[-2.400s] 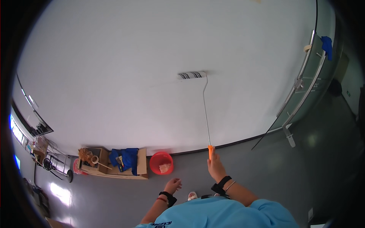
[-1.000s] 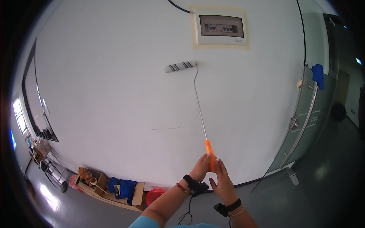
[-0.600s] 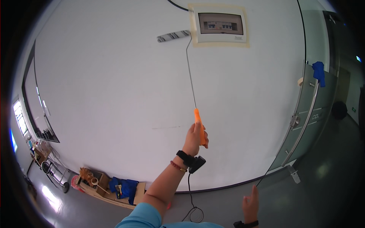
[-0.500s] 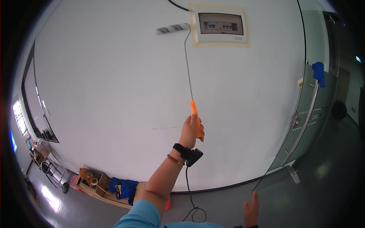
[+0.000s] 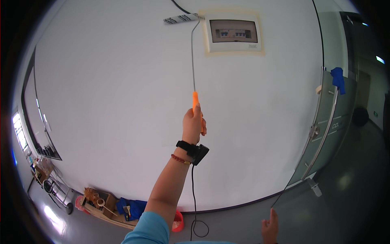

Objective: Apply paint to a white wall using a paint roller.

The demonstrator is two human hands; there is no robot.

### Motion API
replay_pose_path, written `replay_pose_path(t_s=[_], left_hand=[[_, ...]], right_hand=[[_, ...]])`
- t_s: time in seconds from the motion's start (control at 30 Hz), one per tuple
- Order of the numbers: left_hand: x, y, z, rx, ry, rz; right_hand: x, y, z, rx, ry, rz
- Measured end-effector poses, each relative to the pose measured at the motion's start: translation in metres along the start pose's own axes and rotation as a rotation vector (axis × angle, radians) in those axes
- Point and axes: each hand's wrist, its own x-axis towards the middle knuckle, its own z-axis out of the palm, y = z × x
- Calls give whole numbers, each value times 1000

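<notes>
Left hand [image 5: 192,124] is closed around the orange handle [image 5: 196,106] of a long paint roller [image 5: 180,18], which is pressed high on the white wall [image 5: 113,101]. Right hand [image 5: 269,227] is held low and open.

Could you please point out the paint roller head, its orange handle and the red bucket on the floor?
paint roller head [image 5: 180,18], head view, middle of the sleeve.
orange handle [image 5: 195,99], head view, top end above the fist.
red bucket [image 5: 178,221], head view, right rim.

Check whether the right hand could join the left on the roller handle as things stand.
Probably yes: the right hand hangs low and empty, nothing lies between it and the orange handle, though the left hand covers most of the grip.
</notes>
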Motion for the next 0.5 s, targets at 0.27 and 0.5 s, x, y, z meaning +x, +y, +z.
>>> replay_pose_path(t_s=[0.27,0.5], left_hand=[[-14,-10,8,28,40,6],[-13,-13,16,55,20,-17]], right_hand=[[0,-4,8,99,-8,-26],[4,-12,9,227,-139,187]])
